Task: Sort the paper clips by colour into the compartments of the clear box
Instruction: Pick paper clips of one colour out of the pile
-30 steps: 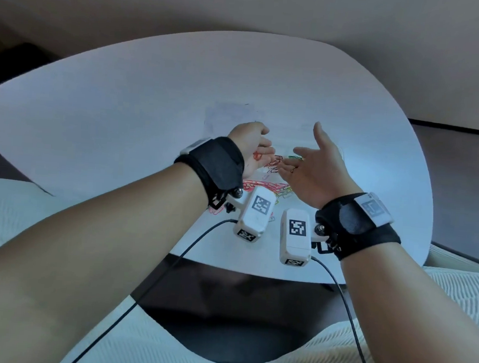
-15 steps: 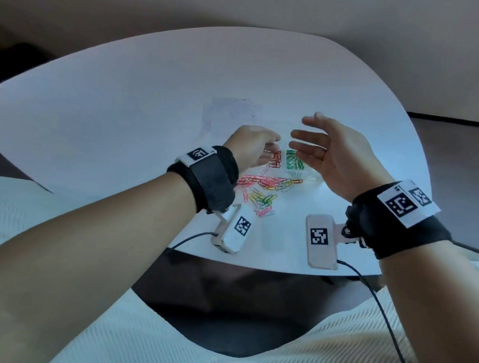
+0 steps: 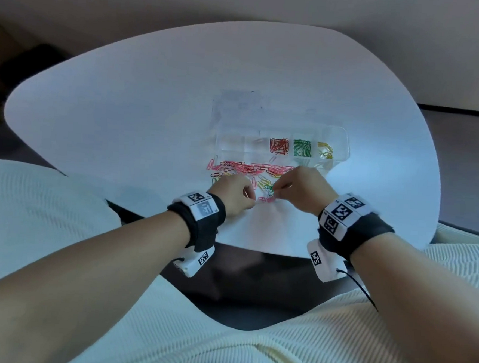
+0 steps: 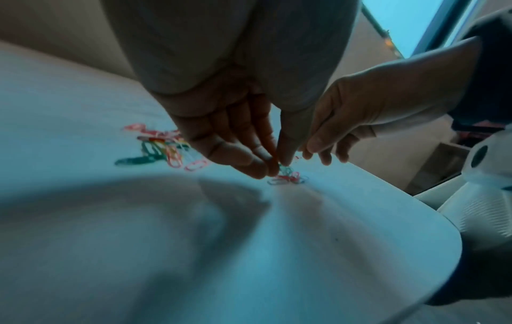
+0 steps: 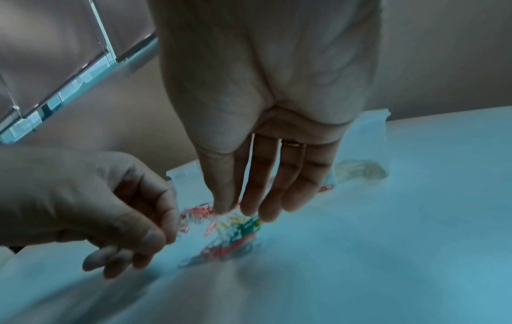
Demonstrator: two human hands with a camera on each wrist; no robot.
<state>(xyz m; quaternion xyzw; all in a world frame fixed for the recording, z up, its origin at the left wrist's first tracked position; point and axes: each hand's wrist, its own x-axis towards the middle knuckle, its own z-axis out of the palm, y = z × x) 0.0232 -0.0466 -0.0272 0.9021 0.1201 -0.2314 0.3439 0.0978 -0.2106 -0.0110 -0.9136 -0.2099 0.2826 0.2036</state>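
Left grip: the left hand [image 3: 236,194] hangs low over the near edge of the clip pile, fingers curled, thumb and fingertips [image 4: 260,170] drawn together just above a small tangle of clips; whether a clip is actually pinched there I cannot tell.
Loose clips: the paper clips [image 3: 245,169] lie scattered on the white desk [image 3: 122,133] between the two hands and the box, pink and red to the left, yellow and green mixed in nearer the right hand.
How they handle: judging by look, thin coated wire, very light, stiff but springy, smooth and inclined to slide on the desk; several seem hooked through one another, so one may drag its neighbours up.
Where to take hold: best across the flat loops of a single clip at the fringe of the pile, pinched between thumb and forefinger.
Right grip: the right hand [image 3: 303,190] reaches down with fingers nearly straight, tips [image 5: 249,211] touching or just over a green cluster [image 5: 249,226]; nothing is clearly held.
Clear box: the clear box [image 3: 342,140] stands just beyond the pile, red, green and yellow lots in its right compartments, the left ones looking pale or empty.
In the way: each hand crowds the other over one tangle; the box's near wall must be cleared.
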